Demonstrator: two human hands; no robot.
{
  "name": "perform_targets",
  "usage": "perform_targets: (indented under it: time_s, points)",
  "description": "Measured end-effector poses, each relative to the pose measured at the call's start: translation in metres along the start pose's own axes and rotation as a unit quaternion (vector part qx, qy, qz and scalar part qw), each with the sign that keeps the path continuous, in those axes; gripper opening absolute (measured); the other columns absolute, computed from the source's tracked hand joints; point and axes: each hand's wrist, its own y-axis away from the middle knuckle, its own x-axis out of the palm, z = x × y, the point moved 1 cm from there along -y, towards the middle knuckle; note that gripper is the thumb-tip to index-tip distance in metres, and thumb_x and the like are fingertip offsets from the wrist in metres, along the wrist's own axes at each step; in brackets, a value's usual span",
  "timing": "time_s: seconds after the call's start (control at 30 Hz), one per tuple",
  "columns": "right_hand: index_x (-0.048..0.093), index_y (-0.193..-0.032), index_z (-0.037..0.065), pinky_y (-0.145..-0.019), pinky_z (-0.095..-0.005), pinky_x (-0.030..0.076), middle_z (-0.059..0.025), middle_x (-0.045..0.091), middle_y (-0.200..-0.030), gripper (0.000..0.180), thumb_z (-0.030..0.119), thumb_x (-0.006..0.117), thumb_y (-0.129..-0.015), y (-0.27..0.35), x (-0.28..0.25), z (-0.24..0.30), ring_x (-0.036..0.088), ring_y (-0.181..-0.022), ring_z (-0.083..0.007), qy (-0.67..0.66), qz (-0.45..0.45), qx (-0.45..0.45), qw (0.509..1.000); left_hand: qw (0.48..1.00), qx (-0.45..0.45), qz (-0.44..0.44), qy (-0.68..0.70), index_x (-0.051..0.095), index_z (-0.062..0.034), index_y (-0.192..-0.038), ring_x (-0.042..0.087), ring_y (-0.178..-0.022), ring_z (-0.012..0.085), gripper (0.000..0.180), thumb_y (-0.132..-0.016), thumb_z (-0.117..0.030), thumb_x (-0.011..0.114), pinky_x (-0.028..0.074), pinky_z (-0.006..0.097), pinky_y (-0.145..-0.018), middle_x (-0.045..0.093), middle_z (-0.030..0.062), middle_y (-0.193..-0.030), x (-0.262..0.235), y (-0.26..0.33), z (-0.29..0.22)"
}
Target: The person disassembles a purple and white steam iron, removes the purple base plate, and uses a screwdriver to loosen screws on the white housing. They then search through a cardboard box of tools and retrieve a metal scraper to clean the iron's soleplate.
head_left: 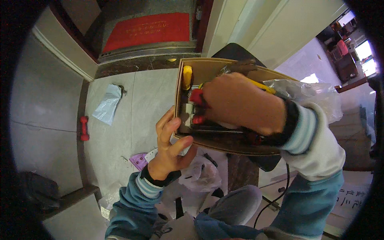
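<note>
A brown cardboard box full of tools sits in front of me. My left hand holds its near left corner, thumb at the near rim and fingers along the outer left wall. My right hand reaches inside, knuckles up and fingers curled down. A red and black piece shows at its fingertips, but blur and the hand hide what it grips. Around it lie a yellow handle, a pale block, a smaller red piece and a yellow bar. The box's lower part is dark.
Clear plastic wrapping hangs over the box's right end. A dark support shows beneath the box. On the floor lie a pale plastic packet, a red dumbbell, a purple piece and a plastic bag. A red doormat lies beyond the threshold.
</note>
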Motion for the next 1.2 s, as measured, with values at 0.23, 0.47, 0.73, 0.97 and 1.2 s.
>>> perform_targets:
  time_s: [0.23,0.47,0.73,0.97,1.2]
  points:
    - [0.061,-0.069,0.001,-0.057,-0.0454,0.047,-0.0200,0.058,-0.063,0.021,0.021,0.068,-0.065,0.100,-0.063,-0.026,0.058,-0.062,-0.0384,0.025,0.026,0.186,0.982,1.000,-0.002,-0.015,0.004,0.048,-0.0193,-0.112,0.037,-0.119,0.0491,0.067,-0.054,0.007,0.066,0.036,0.051,-0.095,0.031,0.0149,-0.138,0.005,0.004,0.000]
    - [0.061,-0.079,0.001,-0.059,-0.0423,0.046,-0.0203,0.059,-0.069,0.025,0.021,0.069,-0.068,0.107,-0.050,-0.043,0.058,-0.065,-0.0378,0.048,-0.006,0.166,0.985,1.000,-0.020,-0.003,0.019,0.043,-0.0258,-0.125,0.035,-0.121,0.0487,0.081,-0.054,0.007,0.065,0.035,0.051,-0.096,0.028,0.0140,-0.140,0.004,0.007,0.001]
    - [0.055,-0.105,0.007,-0.062,-0.0392,0.048,-0.0129,0.064,-0.084,0.030,0.018,0.060,-0.077,0.073,-0.007,-0.014,0.061,-0.072,-0.0335,-0.012,0.049,0.010,0.999,0.999,-0.032,0.013,0.018,0.043,-0.0264,-0.125,0.033,-0.122,0.0488,0.078,-0.057,0.005,0.065,0.034,0.051,-0.097,0.027,0.0128,-0.141,-0.001,0.006,0.001]
    - [0.062,-0.085,0.005,-0.058,-0.0398,0.046,-0.0156,0.061,-0.075,0.015,0.012,0.061,-0.072,0.095,-0.020,-0.051,0.059,-0.066,-0.0335,0.002,-0.029,0.126,0.992,1.000,-0.014,-0.003,0.009,0.040,-0.0257,-0.127,0.032,-0.122,0.0485,0.075,-0.062,0.002,0.066,0.034,0.053,-0.097,0.024,0.0144,-0.141,0.005,0.012,0.000]
    - [0.063,-0.072,0.006,-0.055,-0.0386,0.047,-0.0125,0.061,-0.068,0.012,0.017,0.061,-0.074,0.084,-0.017,-0.034,0.061,-0.062,-0.0304,0.011,-0.191,0.056,0.980,1.000,-0.016,0.000,-0.017,0.036,-0.0256,-0.128,0.032,-0.122,0.0489,0.076,-0.064,0.003,0.065,0.033,0.052,-0.098,0.022,0.0167,-0.141,0.004,0.011,-0.005]
